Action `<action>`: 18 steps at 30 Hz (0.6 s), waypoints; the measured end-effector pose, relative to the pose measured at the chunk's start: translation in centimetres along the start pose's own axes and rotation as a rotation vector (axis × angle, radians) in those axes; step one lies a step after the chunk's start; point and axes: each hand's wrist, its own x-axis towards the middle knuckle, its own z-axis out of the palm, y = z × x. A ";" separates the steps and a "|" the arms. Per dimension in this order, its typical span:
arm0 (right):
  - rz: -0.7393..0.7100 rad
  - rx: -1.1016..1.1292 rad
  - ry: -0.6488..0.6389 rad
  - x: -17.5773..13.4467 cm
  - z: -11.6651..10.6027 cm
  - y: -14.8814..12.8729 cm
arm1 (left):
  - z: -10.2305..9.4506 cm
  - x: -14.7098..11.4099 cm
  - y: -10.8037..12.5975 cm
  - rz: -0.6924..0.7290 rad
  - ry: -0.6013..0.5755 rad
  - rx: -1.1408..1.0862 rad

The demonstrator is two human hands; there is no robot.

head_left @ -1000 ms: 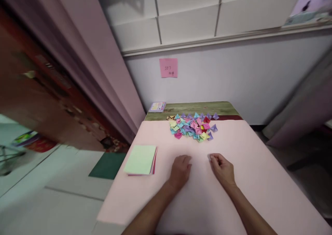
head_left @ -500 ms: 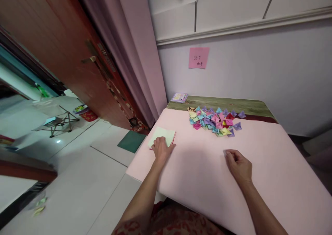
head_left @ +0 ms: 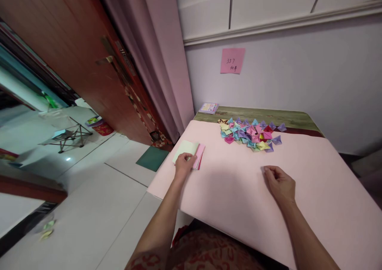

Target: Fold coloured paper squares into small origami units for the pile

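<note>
At the table's left edge, my left hand (head_left: pixel 184 164) pinches a pale green sheet of origami paper (head_left: pixel 188 147), which lies shifted over a small stack of square paper. A pink sheet (head_left: pixel 200 152) shows along the stack's right side. My right hand (head_left: pixel 279 183) rests on the pink tabletop (head_left: pixel 227 198) with curled fingers, and nothing shows in them. Beyond both hands lies a heap of small folded paper pieces (head_left: pixel 252 133) in purple, blue, pink, yellow and red.
A small stack of printed cards (head_left: pixel 209 108) lies at the table's far left corner. A pink note (head_left: pixel 232 61) hangs on the wall behind. Left of the table are a green mat (head_left: pixel 152 158), a folding stool (head_left: pixel 67 135) and a wooden door (head_left: pixel 89 71).
My left hand has gone from lying spread on the stack to pinching the green sheet. That sheet has slid left, uncovering pink paper. My right hand has kept its curled pose.
</note>
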 end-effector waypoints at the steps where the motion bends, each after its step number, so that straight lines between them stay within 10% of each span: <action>1: -0.001 0.010 0.000 0.0 0.0 0.1 | -0.2 0.1 -0.1 0.012 0.005 0.002; 7: -0.026 0.064 0.032 -0.2 0.0 -0.4 | -1.3 -0.9 1.8 0.144 0.078 0.080; 12: -0.164 0.276 -0.083 -1.6 0.7 -2.2 | 0.7 -5.0 5.2 0.895 -0.061 0.313; 18: -0.143 0.542 -0.374 -2.9 2.0 -3.5 | 5.7 -8.7 6.5 1.220 -0.167 0.232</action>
